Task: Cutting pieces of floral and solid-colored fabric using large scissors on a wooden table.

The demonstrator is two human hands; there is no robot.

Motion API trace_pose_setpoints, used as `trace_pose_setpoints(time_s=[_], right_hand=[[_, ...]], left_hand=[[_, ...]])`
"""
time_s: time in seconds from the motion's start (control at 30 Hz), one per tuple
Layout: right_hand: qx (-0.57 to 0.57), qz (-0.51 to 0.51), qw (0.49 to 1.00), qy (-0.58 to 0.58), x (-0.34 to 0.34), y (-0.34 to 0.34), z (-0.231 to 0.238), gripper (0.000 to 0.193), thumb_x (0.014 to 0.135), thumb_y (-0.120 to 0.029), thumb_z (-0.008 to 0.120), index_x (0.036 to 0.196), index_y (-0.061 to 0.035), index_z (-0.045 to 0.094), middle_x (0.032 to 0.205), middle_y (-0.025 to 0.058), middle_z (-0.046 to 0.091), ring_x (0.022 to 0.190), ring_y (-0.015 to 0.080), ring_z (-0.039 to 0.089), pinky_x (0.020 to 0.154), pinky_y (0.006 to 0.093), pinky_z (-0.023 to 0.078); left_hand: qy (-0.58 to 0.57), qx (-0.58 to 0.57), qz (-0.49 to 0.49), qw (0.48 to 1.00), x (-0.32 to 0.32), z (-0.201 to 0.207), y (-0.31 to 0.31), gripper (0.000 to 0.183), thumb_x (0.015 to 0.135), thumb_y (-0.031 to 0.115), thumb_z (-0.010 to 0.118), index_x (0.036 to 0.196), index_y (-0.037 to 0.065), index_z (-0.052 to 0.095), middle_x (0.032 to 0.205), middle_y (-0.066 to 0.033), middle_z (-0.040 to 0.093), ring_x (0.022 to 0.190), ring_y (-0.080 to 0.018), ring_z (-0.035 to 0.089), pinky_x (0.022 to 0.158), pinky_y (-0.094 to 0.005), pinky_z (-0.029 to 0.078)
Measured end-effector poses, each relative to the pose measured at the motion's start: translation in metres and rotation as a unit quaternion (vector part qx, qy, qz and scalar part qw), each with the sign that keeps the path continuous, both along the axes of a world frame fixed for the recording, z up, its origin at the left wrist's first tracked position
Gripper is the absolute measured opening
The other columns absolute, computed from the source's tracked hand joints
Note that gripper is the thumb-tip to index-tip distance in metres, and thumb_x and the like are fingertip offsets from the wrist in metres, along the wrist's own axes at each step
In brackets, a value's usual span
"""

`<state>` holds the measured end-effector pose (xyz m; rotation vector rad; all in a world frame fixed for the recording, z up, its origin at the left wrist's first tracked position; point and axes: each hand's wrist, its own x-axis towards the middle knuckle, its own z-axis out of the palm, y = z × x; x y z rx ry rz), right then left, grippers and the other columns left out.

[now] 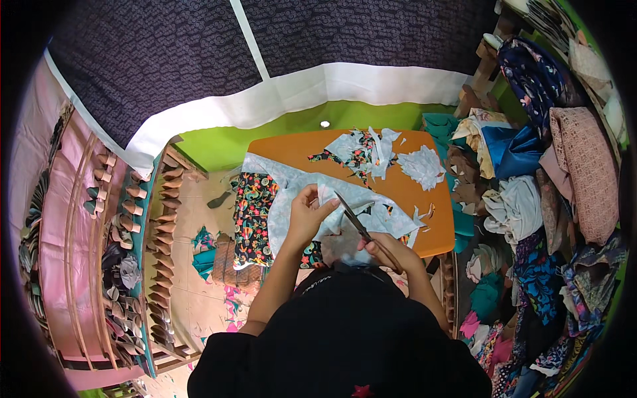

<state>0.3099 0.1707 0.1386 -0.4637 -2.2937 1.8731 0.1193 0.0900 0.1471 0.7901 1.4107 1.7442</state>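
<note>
My left hand point(307, 213) pinches a pale piece of fabric point(323, 192) between thumb and fingers above the table's near side. In my right hand point(391, 251) is a pair of dark scissors point(353, 217), its blades pointing up and left, close beside the pinched fabric. Whether the blades are apart is hard to make out. Under both hands spreads a larger black floral cloth point(254, 213), its pale underside partly turned up. A greyish, see-through-looking piece point(342, 247) hangs between my hands; its lower part is hidden by my body.
Cut scraps point(421, 167) lie on the orange table point(391, 140). Racks of wooden shoe lasts point(162, 245) stand at left. Heaped fabrics point(521, 212) crowd the right side. A dark curtain point(179, 60) with a white lower band hangs beyond the table. More scraps point(233, 308) litter the tiled floor.
</note>
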Motion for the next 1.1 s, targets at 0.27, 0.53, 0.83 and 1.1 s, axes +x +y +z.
trace_pose_setpoints(time_s=[0.27, 0.53, 0.83, 1.1], right_hand=[[-0.047, -0.017, 0.998, -0.027, -0.009, -0.012, -0.025, 0.073, 0.073, -0.070, 0.032, 0.090, -0.0004, 0.047, 0.064, 0.0018, 0.041, 0.048, 0.0085, 0.039, 0.044, 0.0221, 0.038], [-0.079, -0.060, 0.994, 0.039, -0.011, -0.017, -0.022, 0.033, 0.087, -0.033, 0.045, 0.082, 0.0001, 0.048, 0.062, 0.0066, 0.047, 0.058, 0.0154, 0.046, 0.055, 0.0273, 0.040], [-0.055, -0.061, 0.996, -0.024, -0.008, -0.015, -0.010, 0.017, 0.083, -0.017, 0.049, 0.081, 0.0000, 0.046, 0.065, 0.0118, 0.049, 0.061, 0.0221, 0.048, 0.059, 0.0325, 0.040], [-0.069, -0.067, 0.995, -0.004, -0.013, -0.022, -0.009, 0.079, 0.066, -0.077, 0.030, 0.088, -0.0023, 0.045, 0.055, -0.0005, 0.038, 0.046, 0.0087, 0.040, 0.044, 0.0220, 0.035]], left_hand=[[-0.047, 0.035, 0.078, 0.995, 0.019, 0.002, 0.004, 0.037, 0.071, -0.002, 0.063, 0.103, -0.002, 0.044, 0.093, -0.0083, 0.055, 0.084, -0.0118, 0.054, 0.073, -0.0226, 0.045], [-0.021, 0.009, 0.039, 0.999, 0.017, 0.004, 0.000, 0.037, 0.068, -0.003, 0.065, 0.099, 0.000, 0.045, 0.089, -0.0078, 0.056, 0.079, -0.0122, 0.055, 0.070, -0.0227, 0.046], [-0.041, -0.033, 0.029, 0.998, 0.014, 0.012, -0.001, 0.040, 0.065, -0.004, 0.067, 0.099, -0.001, 0.046, 0.086, -0.0110, 0.059, 0.075, -0.0142, 0.058, 0.062, -0.0239, 0.049], [-0.063, -0.041, 0.051, 0.996, 0.015, 0.005, 0.001, 0.034, 0.066, -0.005, 0.067, 0.091, 0.001, 0.045, 0.078, -0.0104, 0.060, 0.061, -0.0111, 0.058, 0.048, -0.0198, 0.044]])
